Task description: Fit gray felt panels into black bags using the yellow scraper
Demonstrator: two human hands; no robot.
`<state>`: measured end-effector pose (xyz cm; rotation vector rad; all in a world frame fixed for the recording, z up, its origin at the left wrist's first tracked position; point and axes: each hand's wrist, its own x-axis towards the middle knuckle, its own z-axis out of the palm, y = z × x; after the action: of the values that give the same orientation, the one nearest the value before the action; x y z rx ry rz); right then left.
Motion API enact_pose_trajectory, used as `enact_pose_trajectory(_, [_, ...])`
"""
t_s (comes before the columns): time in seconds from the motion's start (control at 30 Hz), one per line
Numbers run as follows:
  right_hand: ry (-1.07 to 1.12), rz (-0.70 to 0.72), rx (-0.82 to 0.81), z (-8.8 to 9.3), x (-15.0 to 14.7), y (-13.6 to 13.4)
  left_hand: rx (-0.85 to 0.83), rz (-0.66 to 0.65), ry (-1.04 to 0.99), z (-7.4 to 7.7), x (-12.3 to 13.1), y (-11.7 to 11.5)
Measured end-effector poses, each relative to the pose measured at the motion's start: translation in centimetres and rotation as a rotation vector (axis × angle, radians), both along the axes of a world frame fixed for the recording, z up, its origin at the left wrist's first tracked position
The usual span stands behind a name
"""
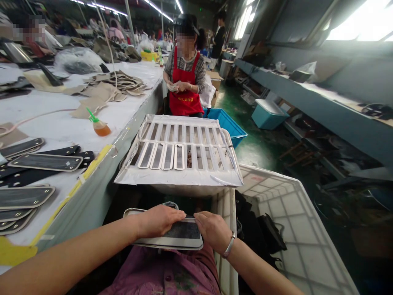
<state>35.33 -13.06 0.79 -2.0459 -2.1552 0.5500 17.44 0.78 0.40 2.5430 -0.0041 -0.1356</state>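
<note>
A rounded rectangular panel with a pale border and a dark centre lies across my lap. My left hand reaches over its left part, fingers together and pressed near the far edge. At its right end, my right hand grips the far corner, and a bracelet circles that wrist. What lies under my fingers is hidden. Just beyond is a white slotted board, where several small pale-bordered strips lie side by side in the near row.
On the left table are finished-looking dark panels, a glue bottle and fabric pieces. A white crate with black items stands at right. Ahead sits a co-worker in a red apron, beside a blue bin.
</note>
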Motion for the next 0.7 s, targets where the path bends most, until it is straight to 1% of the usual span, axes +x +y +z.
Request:
enact_pose_trajectory(0.07, [-0.036, 0.035, -0.011, -0.3, -0.1, 0.0, 0.145, -0.053, -0.008, -0.6, -0.1, -0.4])
enact_pose_trajectory(0.13, [-0.065, 0.087, -0.015, -0.5, 0.0, 0.1, 0.263, -0.076, -0.018, -0.8, -0.2, -0.8])
enact_pose_trajectory(0.2, [-0.075, 0.121, -0.013, -0.3, 0.1, 0.4, 0.316, -0.082, -0.025, -0.8, -0.1, -1.0])
enact_pose_trajectory(0.27, [-0.065, 0.138, -0.021, 0.1, 0.4, 0.8, 0.288, -0.086, -0.025, -0.7, 0.1, -0.8])
enact_pose_trajectory(0.37, [-0.059, 0.152, -0.043, 0.5, 0.9, 1.3, 0.18, -0.047, -0.015, -0.4, 0.7, -0.1])
enact_pose_trajectory(0.5, [-0.059, 0.171, -0.004, -0.1, 1.4, 1.7, 0.103, 0.018, 0.013, 0.0, 1.9, 0.7])
enact_pose_trajectory(0.6, [-0.054, 0.173, -0.008, -0.7, 1.5, 1.9, 0.066, 0.014, 0.044, 0.4, 2.5, 0.9])
enact_pose_trajectory(0.7, [-0.065, 0.206, -0.057, -0.6, 1.6, 2.1, 0.069, 0.006, 0.071, 0.7, 2.6, 0.8])
